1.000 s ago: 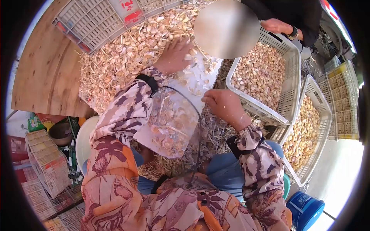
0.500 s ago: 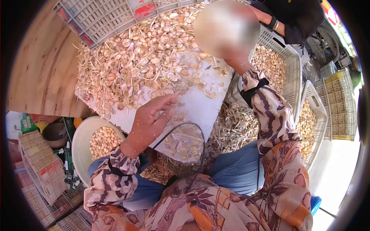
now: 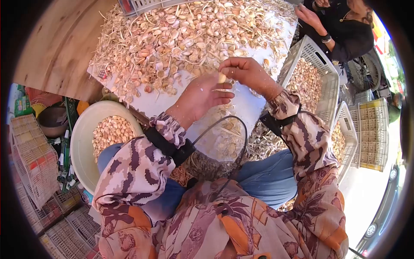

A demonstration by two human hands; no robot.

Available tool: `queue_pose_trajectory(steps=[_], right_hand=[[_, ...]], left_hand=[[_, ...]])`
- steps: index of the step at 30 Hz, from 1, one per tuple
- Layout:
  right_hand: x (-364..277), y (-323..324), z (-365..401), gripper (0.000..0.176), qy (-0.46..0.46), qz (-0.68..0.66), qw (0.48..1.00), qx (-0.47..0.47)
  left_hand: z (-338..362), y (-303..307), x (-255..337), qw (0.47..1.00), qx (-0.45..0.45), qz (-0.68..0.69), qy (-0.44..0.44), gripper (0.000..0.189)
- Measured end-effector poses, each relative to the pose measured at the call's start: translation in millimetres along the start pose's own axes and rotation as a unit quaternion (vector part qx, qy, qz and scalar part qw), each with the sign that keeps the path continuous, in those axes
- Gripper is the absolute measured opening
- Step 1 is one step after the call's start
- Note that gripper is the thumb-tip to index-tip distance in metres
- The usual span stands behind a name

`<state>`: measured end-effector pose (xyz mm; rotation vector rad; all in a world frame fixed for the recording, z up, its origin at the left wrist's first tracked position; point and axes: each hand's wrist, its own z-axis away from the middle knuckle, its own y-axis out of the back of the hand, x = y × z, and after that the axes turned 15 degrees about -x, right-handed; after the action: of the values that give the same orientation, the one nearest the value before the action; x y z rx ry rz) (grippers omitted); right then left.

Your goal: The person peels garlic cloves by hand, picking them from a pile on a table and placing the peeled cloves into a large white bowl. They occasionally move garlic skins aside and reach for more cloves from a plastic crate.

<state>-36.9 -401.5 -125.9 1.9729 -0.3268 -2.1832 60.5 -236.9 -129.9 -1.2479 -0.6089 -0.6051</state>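
Observation:
Over the near part of a white board (image 3: 258, 105), my two hands come close together. My right hand (image 3: 252, 77) pinches a pale garlic clove (image 3: 222, 78) between thumb and fingertips. Beside the clove is my left hand (image 3: 200, 98), its fingers stretched out toward the right and slightly apart, the upper ones blurred. A broad heap of loose garlic cloves (image 3: 185, 36), mixed with dry skins and stalks, covers the far part of the board just beyond both hands. Bits of skin lie on the board's near corner, under a dark looped cord (image 3: 246, 142).
A pale basin (image 3: 79, 149) with cloves stands left. On the right are a white crate (image 3: 330, 90) of cloves and a smaller one (image 3: 348, 144). Discarded stalks (image 3: 269, 140) lie beside the board. Another person's hand (image 3: 309, 18) reaches in at top right.
My right hand has come back from the far right side to the middle, now with a clove. My left hand has moved right and up toward it. The view has shifted.

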Motion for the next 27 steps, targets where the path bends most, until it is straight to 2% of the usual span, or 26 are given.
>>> queue_pose_trajectory(steps=[1, 2, 4, 6, 7, 9, 10, 11, 12, 13, 14, 15, 16, 18, 19, 20, 22, 24, 25, 26, 27], right_hand=[[0, -16, 4, 0.018, -0.028, -0.055, 0.998, -0.023], [13, -29, 5, 0.017, -0.003, 0.007, 1.000, 0.006], [6, -41, 15, 0.019, 0.041, 0.035, 0.997, 0.052], [11, -19, 14, 0.020, 0.003, 0.006, 0.983, 0.185], [22, 7, 11, 0.020, -0.005, 0.054, 0.966, 0.251], [29, 52, 6, 0.022, -0.076, 0.193, 0.943, 0.261], [50, 69, -1, 0.021, 0.007, 0.299, 0.917, 0.263], [52, 75, -8, 0.022, -0.014, 0.365, 0.900, 0.239], [51, 75, -15, 0.023, -0.034, 0.430, 0.877, 0.213], [51, 70, -21, 0.023, -0.038, 0.429, 0.877, 0.215], [57, 65, -29, 0.025, -0.073, 0.465, 0.864, 0.176], [58, 60, -35, 0.027, -0.107, 0.498, 0.849, 0.136], [56, 56, -37, 0.027, -0.108, 0.494, 0.852, 0.136], [49, 54, -42, 0.031, -0.154, 0.549, 0.815, 0.103], [60, 58, -42, 0.030, -0.106, 0.565, 0.811, 0.107], [57, 58, -45, 0.030, -0.102, 0.559, 0.815, 0.113], [57, 53, -45, 0.029, -0.192, 0.550, 0.800, 0.145], [58, 50, -43, 0.027, -0.158, 0.506, 0.823, 0.206], [55, 51, -39, 0.018, -0.122, 0.554, 0.802, 0.189], [45, 48, -38, 0.017, -0.106, 0.334, 0.905, 0.241], [36, 45, -33, 0.021, -0.105, 0.180, 0.954, 0.218]], left_hand=[[2, -1, -4, 0.999, -0.033, 0.013, 0.006, 0.028], [6, 3, -8, 0.999, -0.036, 0.016, 0.009, 0.028], [19, 14, -17, 0.997, -0.032, -0.057, 0.045, 0.028], [39, -2, -11, 0.995, -0.038, -0.075, 0.046, 0.028], [53, -15, -4, 0.994, -0.039, -0.092, 0.045, 0.029], [79, -52, 14, 0.989, -0.092, -0.118, -0.003, 0.030], [98, -70, 26, 0.975, -0.133, -0.176, -0.036, 0.030], [111, -81, 33, 0.955, -0.172, -0.232, -0.070, 0.030], [114, -81, 30, 0.894, -0.272, -0.297, -0.195, 0.030], [116, -81, 29, 0.805, -0.364, -0.350, -0.312, 0.030], [123, -88, 31, 0.762, -0.384, -0.362, -0.376, 0.028], [131, -95, 32, 0.750, -0.354, -0.366, -0.422, 0.025], [139, -99, 30, 0.743, -0.310, -0.371, -0.462, 0.022], [148, -107, 25, 0.735, -0.194, -0.382, -0.526, 0.018], [152, -111, 21, 0.730, -0.136, -0.383, -0.550, 0.016], [154, -115, 17, 0.721, -0.085, -0.382, -0.572, 0.015], [157, -123, 9, 0.702, -0.010, -0.370, -0.609, 0.014], [162, -129, 6, 0.684, 0.034, -0.356, -0.636, 0.015], [173, -133, 11, 0.681, 0.030, -0.365, -0.634, 0.015], [184, -138, 19, 0.717, 0.037, -0.397, -0.572, 0.016], [193, -141, 25, 0.751, 0.047, -0.422, -0.506, 0.016]])
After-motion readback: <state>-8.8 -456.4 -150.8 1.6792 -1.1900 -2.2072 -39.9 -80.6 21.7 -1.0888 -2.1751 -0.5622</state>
